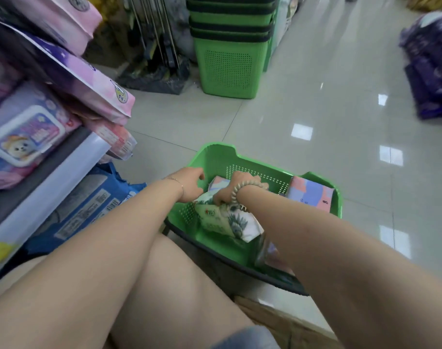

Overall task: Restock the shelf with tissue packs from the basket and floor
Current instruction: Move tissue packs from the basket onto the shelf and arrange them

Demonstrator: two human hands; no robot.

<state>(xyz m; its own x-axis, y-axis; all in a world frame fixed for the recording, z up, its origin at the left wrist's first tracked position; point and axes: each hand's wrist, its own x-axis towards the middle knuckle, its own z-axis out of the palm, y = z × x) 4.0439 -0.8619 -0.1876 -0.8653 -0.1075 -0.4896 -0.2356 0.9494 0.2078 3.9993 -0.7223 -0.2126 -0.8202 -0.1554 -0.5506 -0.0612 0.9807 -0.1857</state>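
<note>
Leaf-print tissue pack (222, 219) gripped inside the green basket (216, 153)
The right hand (231, 188) clutches its far end; it lies at the basket's left, long axis slanting far-left to near-right; the left hand (189, 185) curls beside it, hold unclear

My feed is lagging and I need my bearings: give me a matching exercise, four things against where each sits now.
1 pale green leaf-print tissue pack
2 pink-and-lilac tissue pack
3 blue plastic-wrapped pack
4 stack of green plastic baskets

A below the white shelf
B gripped by the right hand
C on the tiled floor ahead
D right end of the green plastic basket

Pairs: 1-B, 2-D, 3-A, 4-C
</note>
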